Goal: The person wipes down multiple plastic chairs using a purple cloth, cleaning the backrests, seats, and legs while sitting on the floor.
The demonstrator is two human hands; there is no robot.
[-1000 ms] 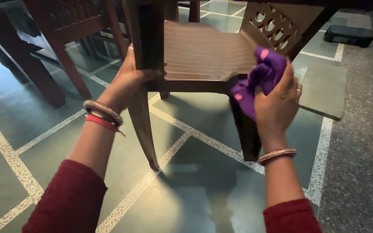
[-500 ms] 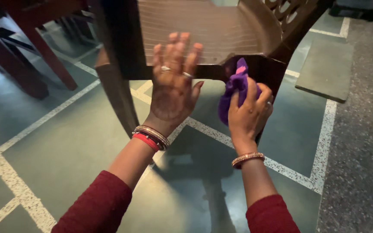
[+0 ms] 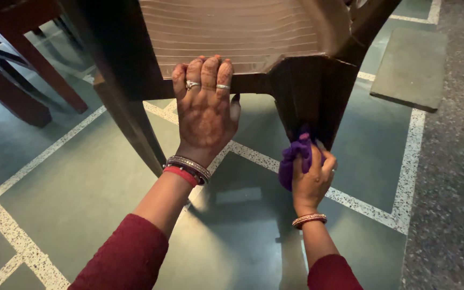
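Head view looks down on your two hands at a brown plastic chair [image 3: 243,32]. Your left hand [image 3: 205,110] lies on the front edge of the seat, fingers close together and curled over the rim, so it steadies the chair. Your right hand [image 3: 311,174] is closed around a bunched purple cloth [image 3: 292,161], and the cloth is pressed against the lower part of the front chair leg [image 3: 312,96], near the green tiled floor [image 3: 81,177].

To wipe this leg well, keep the left hand firm on the seat edge, because I judge the chair is light and can slide or tip when you push on the leg. Press the cloth flat against the leg and not only with its tip, so more fabric touches the surface. Move it along the length of the leg, and turn your wrist so the cloth goes also around the inner faces, which you cannot see from here. The lowest end of the leg is hidden behind your hand and the cloth, so I cannot tell how clean it is; go fully down to the floor. A dark wooden table leg [image 3: 6,91] stands well apart at the left and does not disturb you.
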